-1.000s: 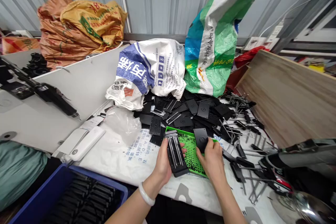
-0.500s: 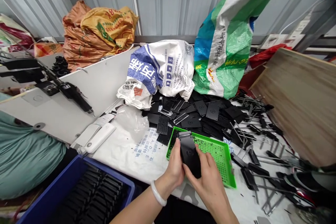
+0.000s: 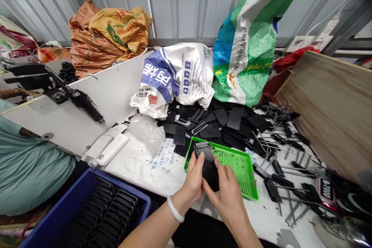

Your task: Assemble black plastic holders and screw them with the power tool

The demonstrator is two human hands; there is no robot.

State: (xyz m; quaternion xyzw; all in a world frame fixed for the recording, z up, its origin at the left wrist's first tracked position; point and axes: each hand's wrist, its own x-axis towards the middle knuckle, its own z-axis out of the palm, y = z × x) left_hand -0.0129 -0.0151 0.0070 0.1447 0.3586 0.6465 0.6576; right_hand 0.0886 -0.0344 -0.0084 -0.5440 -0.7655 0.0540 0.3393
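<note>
Between my two hands is a black rectangular plastic plate assembly (image 3: 208,164), with a small round boss in its face and a narrow block at its far end. My left hand (image 3: 193,174) grips its left edge, the thumb lying on the face. My right hand (image 3: 226,186) closes on the right edge and near end. Just beyond lies a green perforated basket (image 3: 252,178), with small black pieces inside; the plate covers part of it. Black flat plates (image 3: 210,132) and thin metal rods are heaped behind the basket.
An electric screwdriver (image 3: 84,104) hangs at the left by a white partition (image 3: 122,79). At lower left, a blue bin (image 3: 116,182) holds rows of black parts. Black-handled metal rods (image 3: 271,190) spread at the right. Sacks (image 3: 192,73) line the back; a co-worker's green sleeve (image 3: 43,178) shows left.
The view has shifted slightly. My left thumb has moved further onto the plate's face. Both hands keep hold of the plate.
</note>
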